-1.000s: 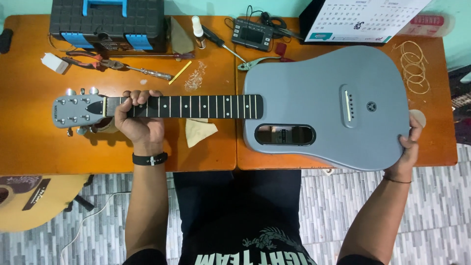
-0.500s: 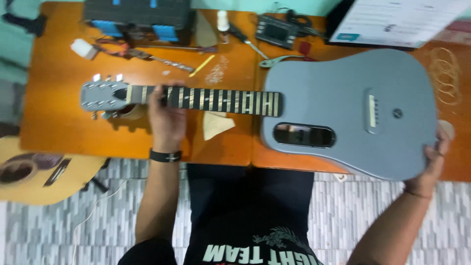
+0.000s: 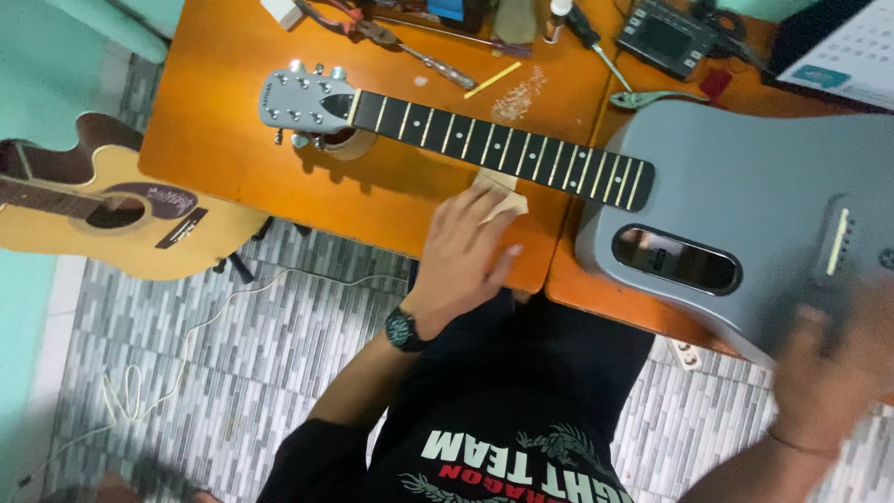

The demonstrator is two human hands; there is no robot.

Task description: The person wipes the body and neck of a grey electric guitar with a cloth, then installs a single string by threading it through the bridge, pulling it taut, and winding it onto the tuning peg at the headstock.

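Note:
A grey guitar point(image 3: 745, 177) without strings lies across the orange table point(image 3: 242, 177), its black fretboard point(image 3: 503, 149) running left to a grey headstock point(image 3: 303, 98). My left hand point(image 3: 466, 247), a black watch on its wrist, lies just below the neck with its fingers stretched onto a small beige cloth point(image 3: 507, 193). Blurred by motion, my right hand point(image 3: 829, 373) is at the lower right, over the guitar body's near edge. Whether it grips the body cannot be made out.
The headstock rests on a roll of tape point(image 3: 346, 142). Pliers point(image 3: 358, 26), a screwdriver point(image 3: 596, 47), a black meter point(image 3: 666, 37) and a calendar point(image 3: 843, 56) lie along the table's far side. A yellow acoustic guitar point(image 3: 93, 205) lies on the tiled floor at left, beside a loose cord point(image 3: 186, 326).
My left hand has let go of the neck and dropped onto the beige cloth. My right hand has moved off the body's end and is blurred. The view has swung left and closer.

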